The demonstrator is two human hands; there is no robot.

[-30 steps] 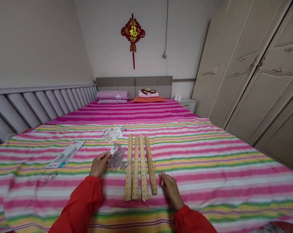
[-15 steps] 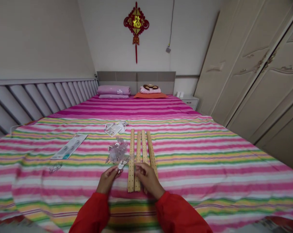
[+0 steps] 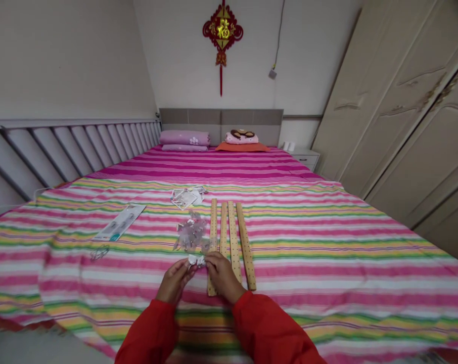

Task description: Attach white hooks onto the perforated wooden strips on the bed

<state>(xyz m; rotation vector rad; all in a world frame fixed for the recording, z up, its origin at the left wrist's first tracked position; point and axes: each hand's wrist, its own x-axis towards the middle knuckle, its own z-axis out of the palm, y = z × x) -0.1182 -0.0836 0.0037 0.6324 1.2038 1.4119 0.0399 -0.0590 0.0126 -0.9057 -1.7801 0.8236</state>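
Observation:
My left hand [image 3: 175, 280] is closed in a pinch on a small white piece [image 3: 192, 260], perhaps a packet; its exact kind is too small to tell. From the other side, the closed fingertips of my right hand [image 3: 222, 275] grip the right end of the same white piece. Under and beside my right hand lie several long wooden strips [image 3: 245, 247] with rows of small holes, side by side on the striped bedspread. Just beyond my hands is a heap of clear plastic packets [image 3: 191, 232] with small bits inside.
Farther up the bed lies a pile of white cards or packets [image 3: 187, 197]. A long white package [image 3: 121, 222] and a thin wiry loop [image 3: 99, 252] lie to the left. Pillows [image 3: 185, 139] rest against the headboard [image 3: 198, 117]. A slatted rail [image 3: 81, 146] runs along the left side.
My right hand has moved left from the wooden strips to the small white piece in my left hand. The view has shifted slightly left.

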